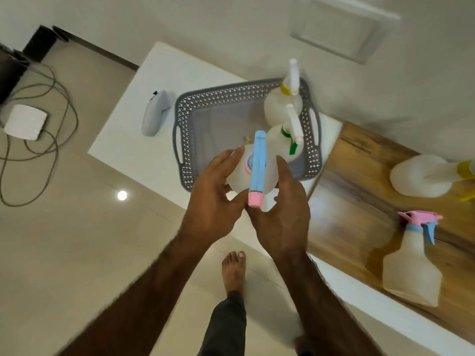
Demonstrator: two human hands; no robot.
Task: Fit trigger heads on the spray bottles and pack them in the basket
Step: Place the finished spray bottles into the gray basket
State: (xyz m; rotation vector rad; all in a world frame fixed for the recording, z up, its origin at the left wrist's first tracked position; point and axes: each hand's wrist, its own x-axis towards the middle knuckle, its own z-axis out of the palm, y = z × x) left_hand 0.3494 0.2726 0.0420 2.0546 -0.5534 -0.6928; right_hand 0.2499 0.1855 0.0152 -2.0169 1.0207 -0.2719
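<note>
Your left hand (213, 199) and right hand (280, 214) cup the bottle (237, 176) from both sides. Lower it upright into the basket (185, 140), beside the two bottles there.

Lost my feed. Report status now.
Both hands, left and right, hold blue-topped bottle at basket edge. Two bottles packed. Nothing blocking.
</note>
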